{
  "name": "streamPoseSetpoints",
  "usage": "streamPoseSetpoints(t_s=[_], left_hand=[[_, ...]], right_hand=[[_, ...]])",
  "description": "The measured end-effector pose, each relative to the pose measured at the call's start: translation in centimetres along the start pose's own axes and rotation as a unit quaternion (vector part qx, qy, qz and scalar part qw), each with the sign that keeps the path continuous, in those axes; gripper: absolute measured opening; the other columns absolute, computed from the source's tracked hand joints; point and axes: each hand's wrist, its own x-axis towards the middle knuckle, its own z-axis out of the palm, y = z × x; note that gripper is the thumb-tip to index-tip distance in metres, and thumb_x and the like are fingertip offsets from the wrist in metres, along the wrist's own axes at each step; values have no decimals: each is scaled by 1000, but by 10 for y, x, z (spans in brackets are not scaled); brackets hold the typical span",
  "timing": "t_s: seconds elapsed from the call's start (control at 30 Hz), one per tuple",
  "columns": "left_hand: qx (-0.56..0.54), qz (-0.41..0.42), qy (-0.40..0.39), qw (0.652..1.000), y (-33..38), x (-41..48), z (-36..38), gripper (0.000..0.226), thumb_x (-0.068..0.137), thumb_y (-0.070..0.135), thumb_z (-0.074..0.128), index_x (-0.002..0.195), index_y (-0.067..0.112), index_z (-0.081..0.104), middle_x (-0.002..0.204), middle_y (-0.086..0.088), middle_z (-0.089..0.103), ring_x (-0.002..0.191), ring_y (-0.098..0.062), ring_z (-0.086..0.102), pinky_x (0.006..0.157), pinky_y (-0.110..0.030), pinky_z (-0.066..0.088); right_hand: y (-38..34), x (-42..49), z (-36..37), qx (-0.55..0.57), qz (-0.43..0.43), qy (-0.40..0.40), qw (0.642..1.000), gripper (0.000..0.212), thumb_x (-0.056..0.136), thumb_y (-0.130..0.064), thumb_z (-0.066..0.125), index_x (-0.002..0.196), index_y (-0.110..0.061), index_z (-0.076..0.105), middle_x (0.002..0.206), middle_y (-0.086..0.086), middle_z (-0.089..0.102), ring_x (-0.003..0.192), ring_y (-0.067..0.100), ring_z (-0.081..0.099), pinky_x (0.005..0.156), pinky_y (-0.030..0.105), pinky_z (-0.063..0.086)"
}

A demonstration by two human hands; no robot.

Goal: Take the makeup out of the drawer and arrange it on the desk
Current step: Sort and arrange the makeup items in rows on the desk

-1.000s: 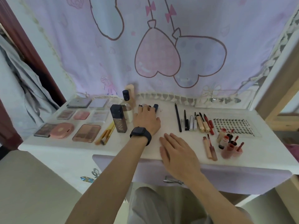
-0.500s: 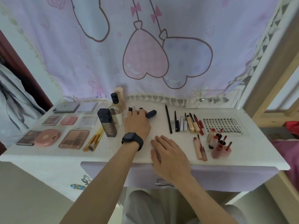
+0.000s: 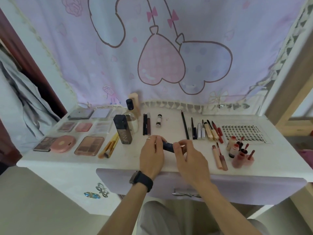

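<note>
Two hands grip one dark blue tube (image 3: 168, 146) by its ends, left hand (image 3: 151, 158) and right hand (image 3: 191, 160) curled round it just above the desk (image 3: 118, 160) front, apparently to align it beside the pencils (image 3: 148, 124); drawer (image 3: 237, 189) below appears shut.

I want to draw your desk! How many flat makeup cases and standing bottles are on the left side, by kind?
Rectangular palettes: 7
Round pink compact: 1
Standing bottles: 3
Total: 11
</note>
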Motion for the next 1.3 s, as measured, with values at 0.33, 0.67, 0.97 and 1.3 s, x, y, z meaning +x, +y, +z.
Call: streamPoseSetpoints(t_s=[0.33,0.67,0.97,1.3], left_hand=[[67,-19,28,997,-8,-4,7,58,97,56,25,58,22,52,53,6,55,51,-11,50,50,-30,38],[103,-15,-4,995,-6,-3,6,56,94,45,32,45,19,35,38,4,34,41,-13,31,47,-28,26],[-25,-74,59,995,-11,-2,0,56,104,30,45,50,20,38,45,8,35,46,-8,31,53,-28,27],[-81,-115,38,989,3,2,-7,62,88,71,28,72,29,69,64,10,65,65,-9,58,63,-24,41]], right_hand=[[4,-1,0,0,-23,-22,999,68,89,-82,14,67,-31,53,59,-11,60,54,13,55,52,28,35],[6,-6,-4,36,-34,-20,999,52,93,-71,19,70,-35,49,69,-19,62,56,9,53,49,21,28],[10,-6,-10,146,-2,-13,989,66,88,-85,22,82,-32,61,68,-1,64,49,6,45,48,19,32],[7,-7,-14,147,14,-32,989,43,86,-83,34,99,-45,50,88,-28,70,59,0,60,56,18,40]])
